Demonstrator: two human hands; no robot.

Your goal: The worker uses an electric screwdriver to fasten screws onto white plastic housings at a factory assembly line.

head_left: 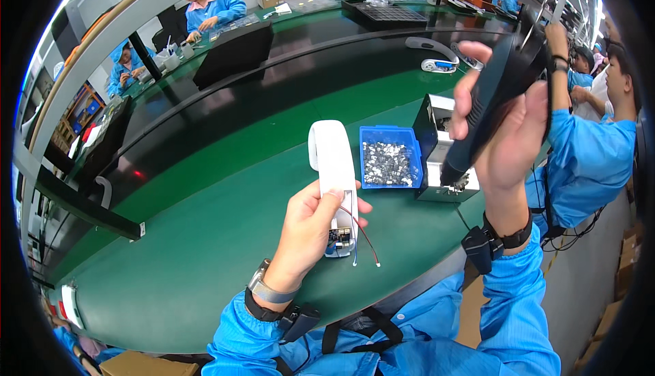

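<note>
My left hand (306,222) is closed around a white curved plastic housing (333,147), held upright above the green table. In the housing's open lower end sits a small circuit board (339,239). Thin red and dark wires (368,238) dangle from it, with small white plugs at their ends. My right hand (508,154) grips a dark electric screwdriver (483,99), tilted with its nose down to the left. That nose appears over a black and white boxy screw feeder (431,183); whether they touch, I cannot tell.
A blue bin (370,183) of small black and white parts stands left of the feeder. More white housings (438,66) lie on the dark conveyor (300,62) beyond. A co-worker in blue (587,151) stands close on the right; others sit across the line. A metal frame rail (61,96) runs at the left.
</note>
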